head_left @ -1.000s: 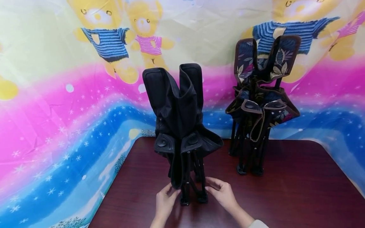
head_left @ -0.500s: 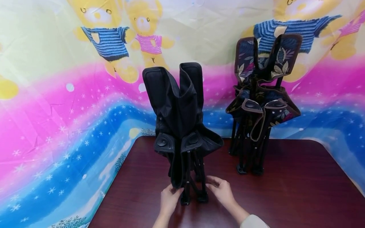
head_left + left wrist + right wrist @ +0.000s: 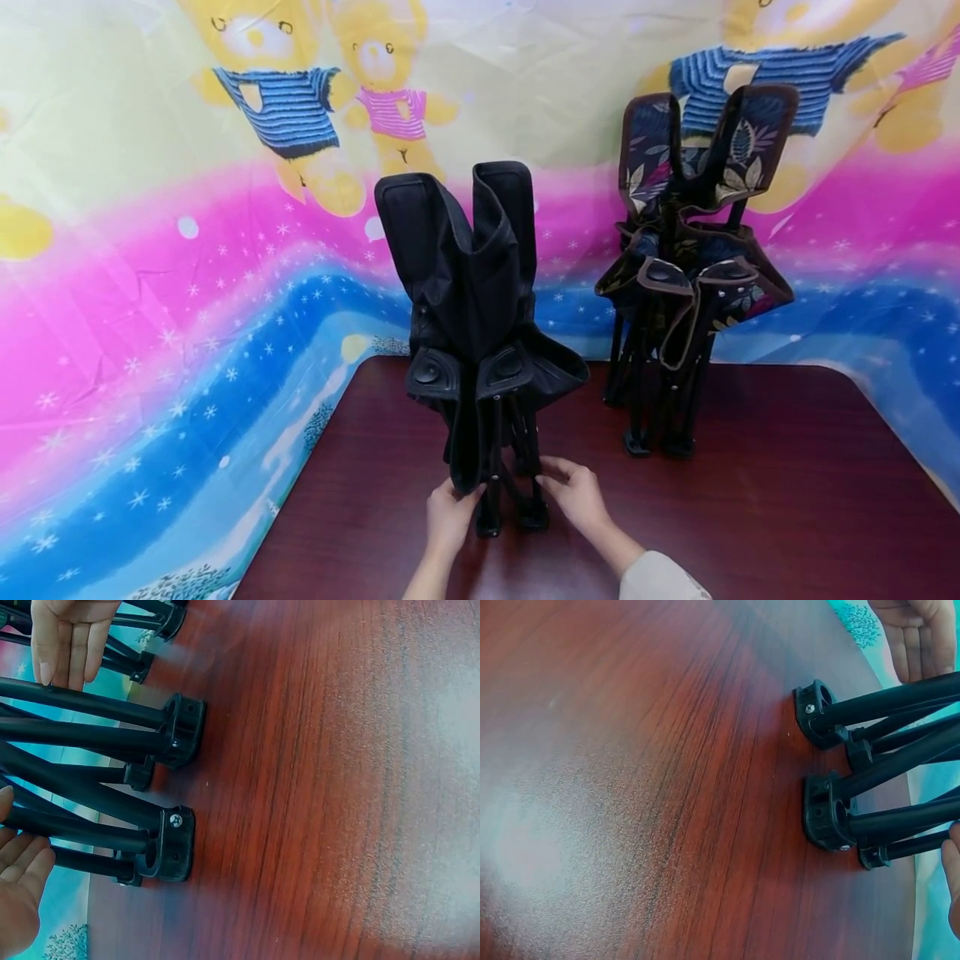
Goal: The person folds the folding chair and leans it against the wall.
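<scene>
A folded black folding chair (image 3: 472, 292) stands upright on the table, its cloth seat creased between two raised side panels. My left hand (image 3: 450, 517) is at its lower left legs, thumb near the front leg and the other fingers partly behind the hanging cloth. On the opposite side, my right hand (image 3: 577, 496) has its fingertips right at a lower right leg. The left wrist view shows the black tubular legs (image 3: 90, 739) ending in plastic feet (image 3: 176, 844) on the table. There, the right hand's fingers (image 3: 78, 656) look nearly straight beside a tube.
A second folded chair (image 3: 750, 158), with a dark leaf-patterned cloth and brown trim, stands behind to the right. Both are on a dark red-brown wooden table (image 3: 780, 508). A colourful cloth backdrop (image 3: 225, 208) with bears hangs close behind the table's rear and left edges.
My left hand has moved right and slightly up, closer to the chair's legs. My right hand has shifted slightly left and up. The black chair keeps its folded stance.
</scene>
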The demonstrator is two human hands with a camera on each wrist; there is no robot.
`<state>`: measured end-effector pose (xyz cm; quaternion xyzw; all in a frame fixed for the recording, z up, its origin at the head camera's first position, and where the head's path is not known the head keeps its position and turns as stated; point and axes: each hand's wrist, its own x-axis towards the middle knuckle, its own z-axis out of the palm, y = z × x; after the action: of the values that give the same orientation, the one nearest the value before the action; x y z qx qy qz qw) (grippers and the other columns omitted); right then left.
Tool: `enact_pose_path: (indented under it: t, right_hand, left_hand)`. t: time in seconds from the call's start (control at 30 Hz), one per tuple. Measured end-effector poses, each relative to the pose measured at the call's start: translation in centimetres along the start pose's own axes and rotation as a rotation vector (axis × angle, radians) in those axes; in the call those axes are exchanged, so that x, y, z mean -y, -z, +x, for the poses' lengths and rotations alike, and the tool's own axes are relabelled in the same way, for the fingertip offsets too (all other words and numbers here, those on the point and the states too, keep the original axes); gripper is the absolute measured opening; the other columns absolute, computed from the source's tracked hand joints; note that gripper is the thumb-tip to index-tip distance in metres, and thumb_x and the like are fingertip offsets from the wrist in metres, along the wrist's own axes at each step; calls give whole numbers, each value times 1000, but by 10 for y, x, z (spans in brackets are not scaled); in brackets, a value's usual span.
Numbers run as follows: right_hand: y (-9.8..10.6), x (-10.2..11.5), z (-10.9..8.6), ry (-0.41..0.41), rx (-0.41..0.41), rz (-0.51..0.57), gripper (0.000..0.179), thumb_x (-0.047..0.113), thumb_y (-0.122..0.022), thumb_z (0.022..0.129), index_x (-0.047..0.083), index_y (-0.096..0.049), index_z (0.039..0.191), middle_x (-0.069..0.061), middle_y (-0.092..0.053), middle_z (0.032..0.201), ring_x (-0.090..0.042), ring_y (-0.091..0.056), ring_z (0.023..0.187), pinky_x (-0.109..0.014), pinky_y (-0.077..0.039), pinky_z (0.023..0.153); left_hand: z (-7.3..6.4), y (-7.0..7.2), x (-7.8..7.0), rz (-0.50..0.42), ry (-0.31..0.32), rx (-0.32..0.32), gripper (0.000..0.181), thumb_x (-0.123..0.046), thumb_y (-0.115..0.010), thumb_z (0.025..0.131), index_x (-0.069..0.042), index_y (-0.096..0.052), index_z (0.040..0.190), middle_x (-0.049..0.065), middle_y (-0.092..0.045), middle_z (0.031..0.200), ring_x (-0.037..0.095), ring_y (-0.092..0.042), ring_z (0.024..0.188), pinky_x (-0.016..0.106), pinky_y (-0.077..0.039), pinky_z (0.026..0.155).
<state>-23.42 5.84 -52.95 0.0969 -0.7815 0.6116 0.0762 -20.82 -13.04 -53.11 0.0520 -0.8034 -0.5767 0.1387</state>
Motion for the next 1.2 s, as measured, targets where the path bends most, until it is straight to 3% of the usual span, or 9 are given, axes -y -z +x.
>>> enact_pose_path:
  t: [0.2, 0.33, 0.43, 0.57, 0.83, 1.2]
  right_hand:
    - [-3, 0, 3, 9, -52, -92, 19, -3, -64, 73, -1, -65, 92, -12, -64, 86, -20, -60, 82, -22, -48, 64]
    - [-5, 1, 4, 23, -59, -111, 17, 0, -64, 74, -1, -64, 90, -12, -65, 84, -20, -60, 79, -22, -48, 60]
    - [-7, 2, 4, 23, -70, -103, 14, 1, -65, 73, -1, -64, 88, -11, -65, 82, -20, -61, 77, -22, -47, 59]
    - [-11, 2, 5, 28, -112, -116, 10, 0, -66, 72, 1, -64, 82, -9, -65, 78, -19, -61, 73, -22, -47, 58]
    - [-12, 1, 5, 46, -135, -140, 8, 2, -68, 71, 3, -64, 77, -7, -65, 75, -16, -61, 70, -21, -47, 56]
    - [-13, -4, 11, 39, -157, -167, 7, 1, -68, 71, 5, -65, 76, -6, -65, 74, -15, -62, 70, -22, -48, 57]
  left_hand:
    - [1, -4, -3, 31, -13, -88, 23, -24, -68, 73, -6, -58, 62, 2, -60, 60, 9, -52, 57, 24, -42, 56]
    - [2, -9, -5, 111, -108, -185, 25, -20, -69, 72, -9, -54, 56, -2, -54, 52, 8, -47, 49, 24, -40, 48]
    - [3, -12, -6, 175, -196, -258, 18, -16, -70, 71, -11, -57, 59, -2, -57, 55, 9, -49, 50, 25, -41, 46]
    - [3, -16, -5, 192, -235, -312, 12, -15, -70, 70, -10, -60, 64, 3, -61, 58, 14, -55, 52, 28, -43, 46]
    - [5, -20, -2, 208, -282, -360, 11, -14, -71, 67, -10, -61, 64, 4, -62, 61, 19, -59, 55, 30, -45, 47]
    - [10, -23, -3, 221, -228, -368, 15, -16, -72, 67, -11, -59, 60, 5, -62, 59, 22, -59, 56, 33, -44, 48]
